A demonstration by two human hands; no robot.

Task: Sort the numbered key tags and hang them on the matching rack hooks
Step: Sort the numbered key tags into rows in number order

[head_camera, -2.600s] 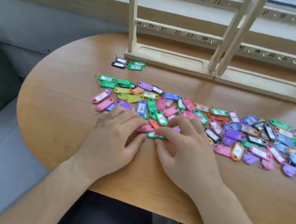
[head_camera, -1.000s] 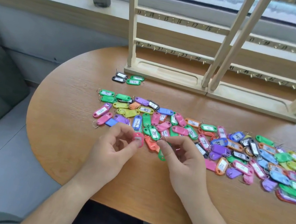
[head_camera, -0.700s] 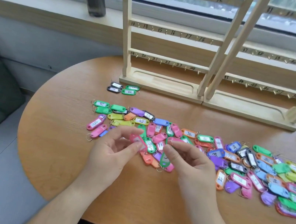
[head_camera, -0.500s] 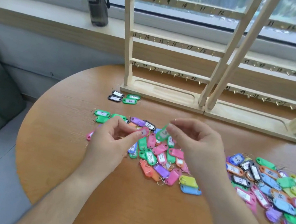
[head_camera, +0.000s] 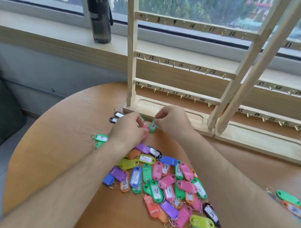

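Just at 6 o'clock of the rack base, the right hand pinches a green tag marked 5 and the left hand pinches a pink tag beside it. The tag pile lies on the desk, at 6 o'clock of both hands.

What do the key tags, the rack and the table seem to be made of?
Key tags: probably plastic, glossy, in bright, partly translucent colours. Rack: pale, matte wood with faint grain; its hooks look like brass-coloured metal. Table: smooth orange-brown wood or wood-look laminate; I cannot tell which.
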